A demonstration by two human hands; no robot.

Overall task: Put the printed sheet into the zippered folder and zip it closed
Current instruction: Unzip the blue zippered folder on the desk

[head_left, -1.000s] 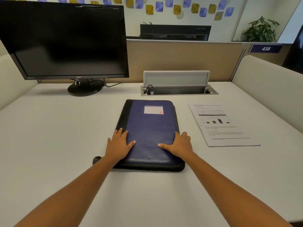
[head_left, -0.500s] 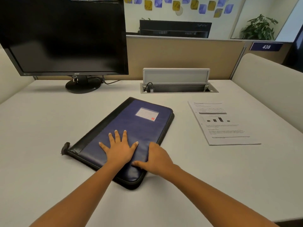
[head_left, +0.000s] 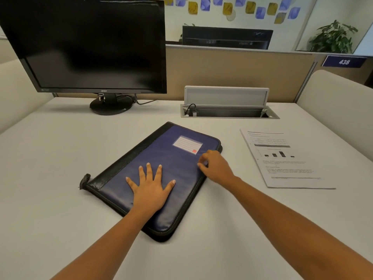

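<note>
I'm seeing the folder [head_left: 161,156] lying closed on the desk [head_left: 60,158], its far end angling toward 1 o'clock. The left hand [head_left: 150,188] is pressing flat on the cover, fingers spread. The right hand [head_left: 217,168] is curling over the folder's 3 o'clock edge near the far corner; I can't tell if it's pinching anything. The sheet [head_left: 286,158] is lying flat at the folder's 3 o'clock, apart from it.

Bright even light, soft shadows, sharp focus (wide-angle edges bowed)
</note>
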